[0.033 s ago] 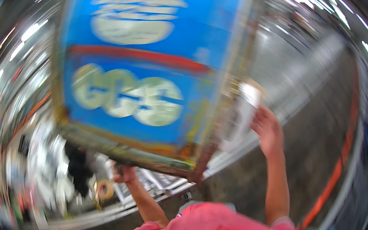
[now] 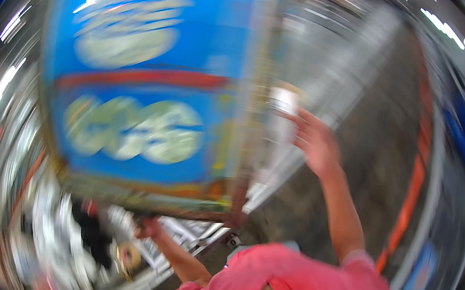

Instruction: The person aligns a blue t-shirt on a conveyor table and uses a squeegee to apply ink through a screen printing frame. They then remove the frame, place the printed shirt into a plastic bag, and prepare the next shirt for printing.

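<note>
A large blue framed panel [image 2: 210, 48], perhaps a printing screen, stands raised before me with pale stencilled shapes, a red band and stained edges. My left hand [image 2: 146, 226] is at its lower edge, its blurred fingers curled on the frame. My right hand [image 2: 314, 138] is beside the frame's right side, fingers spread and reaching to a white piece [image 2: 281, 107] partly hidden behind the panel; whether it touches that piece is unclear in the blur.
Below left, a blurred work surface holds white sheets [image 2: 167, 242], a dark item [image 2: 89, 229] and a tape roll [image 2: 129, 257]. A grey floor [image 2: 362, 138] runs along the right, with an orange stripe [image 2: 417, 169] and blue shapes [image 2: 461, 146] beyond it.
The panel has shifted left and slightly down in the view. My right hand appears higher and farther left, and the surroundings have swung leftward with motion blur.
</note>
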The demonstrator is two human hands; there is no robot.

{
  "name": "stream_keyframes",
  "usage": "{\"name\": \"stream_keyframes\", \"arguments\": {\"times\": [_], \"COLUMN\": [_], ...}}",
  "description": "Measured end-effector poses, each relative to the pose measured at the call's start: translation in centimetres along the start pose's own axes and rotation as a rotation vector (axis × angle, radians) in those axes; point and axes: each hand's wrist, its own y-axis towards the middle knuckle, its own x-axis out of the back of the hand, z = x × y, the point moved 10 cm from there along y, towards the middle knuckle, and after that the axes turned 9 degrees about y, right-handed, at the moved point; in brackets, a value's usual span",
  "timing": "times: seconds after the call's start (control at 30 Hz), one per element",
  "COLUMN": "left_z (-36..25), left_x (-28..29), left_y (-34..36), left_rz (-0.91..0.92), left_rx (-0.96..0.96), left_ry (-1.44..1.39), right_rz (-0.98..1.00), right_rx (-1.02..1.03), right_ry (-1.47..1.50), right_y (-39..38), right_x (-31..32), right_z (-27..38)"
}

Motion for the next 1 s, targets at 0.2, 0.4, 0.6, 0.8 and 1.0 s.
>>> {"name": "stream_keyframes", "arguments": {"times": [0.2,0.4,0.6,0.8,1.0], "left_z": [15.8,24.4,28.6,33.9,32.6], "left_x": [-6.7,-12.2,-16.5,-18.7,-19.3], "left_y": [2.4,10.8,15.1,13.5,11.0], "left_rz": [-0.030,0.010,0.072,0.057,0.027], "left_rx": [0.363,0.627,0.755,0.971,1.083], "left_ry": [-0.044,-0.088,-0.240,-0.304,-0.123], "right_rz": [0.269,-0.368,-0.504,-0.707,-0.754], "right_rx": [0.167,0.296,0.490,0.634,0.716], "right_ry": [0.522,0.598,0.410,0.315,0.325], "right_y": [-7.7,-19.4,-31.3,-36.0,-36.8], "right_x": [5.6,15.1,7.3,5.2,3.0], "right_z": [6.9,12.3,16.7,12.3,8.2]}}
